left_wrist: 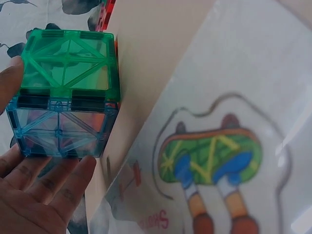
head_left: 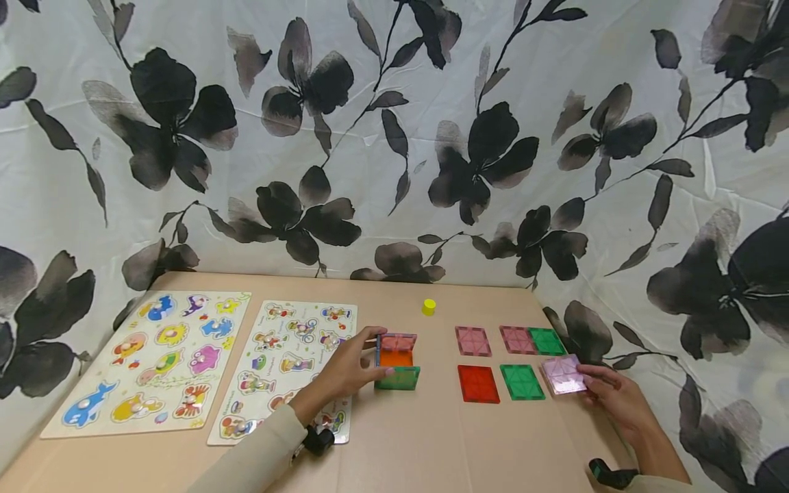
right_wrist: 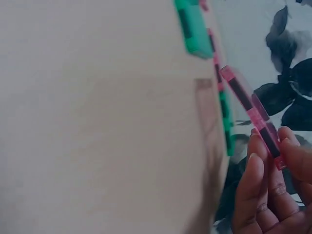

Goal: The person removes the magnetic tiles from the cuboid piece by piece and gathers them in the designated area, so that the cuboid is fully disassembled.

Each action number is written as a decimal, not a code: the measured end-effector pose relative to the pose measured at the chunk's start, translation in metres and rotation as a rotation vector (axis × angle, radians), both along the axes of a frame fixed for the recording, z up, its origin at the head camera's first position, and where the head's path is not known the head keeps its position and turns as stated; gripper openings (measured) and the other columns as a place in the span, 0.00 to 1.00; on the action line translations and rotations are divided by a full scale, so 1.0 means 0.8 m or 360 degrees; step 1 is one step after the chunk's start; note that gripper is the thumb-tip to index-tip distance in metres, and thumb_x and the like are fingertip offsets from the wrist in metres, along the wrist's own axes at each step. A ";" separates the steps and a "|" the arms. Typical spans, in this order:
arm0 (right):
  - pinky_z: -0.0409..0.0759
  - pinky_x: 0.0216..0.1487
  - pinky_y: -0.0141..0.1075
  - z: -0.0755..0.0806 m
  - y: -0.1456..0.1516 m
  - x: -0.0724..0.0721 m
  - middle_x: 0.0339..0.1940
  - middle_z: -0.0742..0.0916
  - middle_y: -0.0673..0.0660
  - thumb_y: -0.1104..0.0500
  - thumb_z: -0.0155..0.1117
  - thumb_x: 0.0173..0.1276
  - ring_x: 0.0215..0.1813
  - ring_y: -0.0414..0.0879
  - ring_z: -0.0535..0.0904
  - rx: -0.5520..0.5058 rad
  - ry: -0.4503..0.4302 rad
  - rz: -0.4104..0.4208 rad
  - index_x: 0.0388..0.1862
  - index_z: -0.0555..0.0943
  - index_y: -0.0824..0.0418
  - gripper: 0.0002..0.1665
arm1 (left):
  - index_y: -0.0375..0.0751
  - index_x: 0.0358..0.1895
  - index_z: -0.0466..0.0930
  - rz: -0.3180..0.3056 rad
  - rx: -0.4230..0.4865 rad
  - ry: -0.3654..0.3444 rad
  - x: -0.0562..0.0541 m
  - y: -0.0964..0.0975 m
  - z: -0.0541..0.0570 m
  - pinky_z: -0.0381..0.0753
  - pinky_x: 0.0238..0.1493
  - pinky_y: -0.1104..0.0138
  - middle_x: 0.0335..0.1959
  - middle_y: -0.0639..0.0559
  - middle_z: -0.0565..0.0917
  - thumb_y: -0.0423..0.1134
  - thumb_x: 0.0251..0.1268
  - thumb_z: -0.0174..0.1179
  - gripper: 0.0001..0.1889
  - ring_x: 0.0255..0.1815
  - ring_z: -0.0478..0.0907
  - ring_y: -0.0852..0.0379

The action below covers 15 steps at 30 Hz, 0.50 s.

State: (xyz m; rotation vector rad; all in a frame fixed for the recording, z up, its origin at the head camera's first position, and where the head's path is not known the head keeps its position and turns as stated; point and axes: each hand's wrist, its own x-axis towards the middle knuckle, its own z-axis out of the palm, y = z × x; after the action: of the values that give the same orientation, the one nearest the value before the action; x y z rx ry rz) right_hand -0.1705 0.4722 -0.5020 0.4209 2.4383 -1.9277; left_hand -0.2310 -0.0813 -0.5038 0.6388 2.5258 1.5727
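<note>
My left hand (head_left: 342,370) holds a box of see-through magnetic tiles (head_left: 396,378), thumb at its near green side and fingers along its blue side. The left wrist view shows the green tile (left_wrist: 68,63) and the blue tile (left_wrist: 58,129) meeting at an edge. Pink and orange also show on the box. At the table's right edge, my right hand (head_left: 622,400) pinches a pink magnetic tile (head_left: 564,376) by one side, between thumb and fingers. That tile (right_wrist: 248,109) is tilted and raised off the table in the right wrist view.
Between the hands lie a red tile (head_left: 478,384), a green tile (head_left: 522,382), a pink tile (head_left: 473,341), and another pink tile (head_left: 518,339) beside a green one (head_left: 546,342). A yellow cylinder (head_left: 429,307) stands behind. Two sticker sheets (head_left: 203,342) (head_left: 249,359) lie left.
</note>
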 end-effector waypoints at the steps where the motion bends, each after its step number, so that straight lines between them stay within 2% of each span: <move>1: 0.90 0.37 0.33 -0.003 0.001 0.000 0.36 0.91 0.43 0.66 0.64 0.79 0.36 0.38 0.88 -0.0003 -0.0015 0.0001 0.51 0.91 0.47 0.15 | 0.51 0.77 0.68 -0.0007 -0.0001 0.0002 0.000 0.000 0.000 0.83 0.69 0.44 0.76 0.43 0.77 0.46 0.65 0.77 0.39 0.76 0.75 0.36; 4: 0.91 0.36 0.34 -0.013 0.005 -0.001 0.35 0.92 0.44 0.68 0.62 0.79 0.36 0.39 0.90 -0.0004 -0.0056 0.0003 0.50 0.91 0.48 0.17 | 0.52 0.77 0.68 -0.0028 -0.0010 -0.0011 -0.002 -0.002 0.000 0.84 0.68 0.46 0.76 0.44 0.76 0.47 0.65 0.77 0.39 0.77 0.74 0.37; 8: 0.92 0.39 0.34 -0.017 0.005 -0.002 0.36 0.91 0.41 0.68 0.61 0.79 0.38 0.37 0.89 0.0165 -0.0129 -0.0013 0.56 0.89 0.55 0.15 | 0.49 0.78 0.67 -0.0101 0.0061 -0.0038 -0.006 -0.005 0.000 0.82 0.70 0.45 0.77 0.42 0.75 0.47 0.67 0.75 0.39 0.77 0.73 0.35; 11: 0.91 0.40 0.33 -0.014 0.001 -0.001 0.40 0.91 0.43 0.68 0.61 0.79 0.38 0.35 0.86 0.0375 -0.0138 -0.0051 0.62 0.85 0.66 0.17 | 0.45 0.79 0.66 -0.0207 0.0209 -0.0072 -0.011 -0.008 -0.001 0.77 0.75 0.43 0.79 0.38 0.72 0.44 0.72 0.71 0.36 0.79 0.70 0.33; 13: 0.89 0.38 0.32 -0.009 -0.006 0.001 0.43 0.92 0.52 0.68 0.61 0.78 0.38 0.33 0.84 0.0580 -0.0102 -0.0076 0.64 0.81 0.71 0.19 | 0.42 0.79 0.66 -0.0277 0.0307 -0.0093 -0.015 -0.010 -0.002 0.73 0.77 0.42 0.80 0.36 0.70 0.41 0.76 0.67 0.33 0.81 0.68 0.33; 15: 0.87 0.36 0.28 -0.004 -0.016 0.005 0.48 0.92 0.62 0.67 0.63 0.77 0.37 0.28 0.81 0.0798 -0.0036 -0.0101 0.63 0.82 0.72 0.19 | 0.41 0.79 0.65 -0.0337 0.0386 -0.0130 -0.018 -0.011 -0.002 0.71 0.79 0.43 0.80 0.36 0.69 0.39 0.79 0.64 0.31 0.82 0.66 0.33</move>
State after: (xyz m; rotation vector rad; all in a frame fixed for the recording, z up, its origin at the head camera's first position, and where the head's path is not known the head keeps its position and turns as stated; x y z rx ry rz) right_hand -0.1668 0.4594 -0.5051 0.5222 2.9069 -1.2935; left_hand -0.2455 -0.0902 -0.5058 0.8193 2.1473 1.7985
